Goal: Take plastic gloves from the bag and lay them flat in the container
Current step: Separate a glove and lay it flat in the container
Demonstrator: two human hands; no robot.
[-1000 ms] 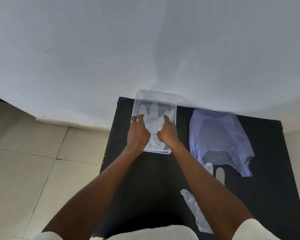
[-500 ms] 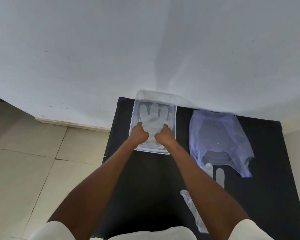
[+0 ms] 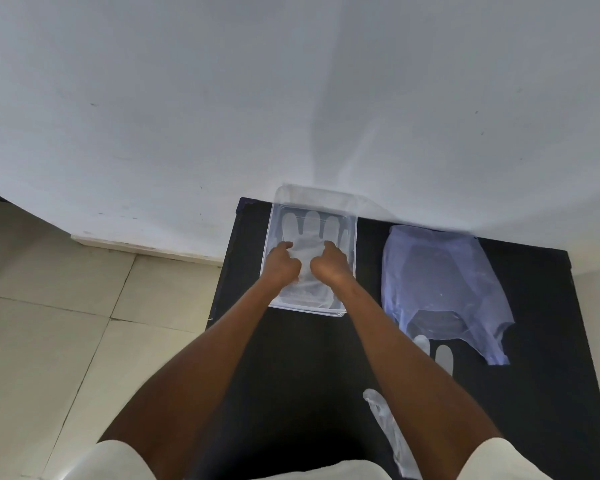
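A clear plastic container (image 3: pixel 352 237) stands at the back left of the black table (image 3: pixel 291 368). A translucent plastic glove (image 3: pixel 311 227) lies flat inside it, fingers toward the wall. My left hand (image 3: pixel 280 264) and my right hand (image 3: pixel 329 265) rest side by side on the glove's palm, fingers curled under and one finger of each pointing forward. The pale blue plastic bag (image 3: pixel 440 278) lies flat to the right, apart from both hands. Two fingers of another glove (image 3: pixel 444 356) stick out below the bag, partly hidden by my right forearm.
A crumpled strip of clear plastic glove (image 3: pixel 390 434) lies on the table near its front edge, by my right elbow. A white wall (image 3: pixel 291 98) rises directly behind the container and bag. Pale floor tiles (image 3: pixel 66 341) lie left of the table.
Both hands went from lying flat on the glove to curled, slid toward its cuff, then moved forward again to the palm. The glove's fingers now show uncovered.
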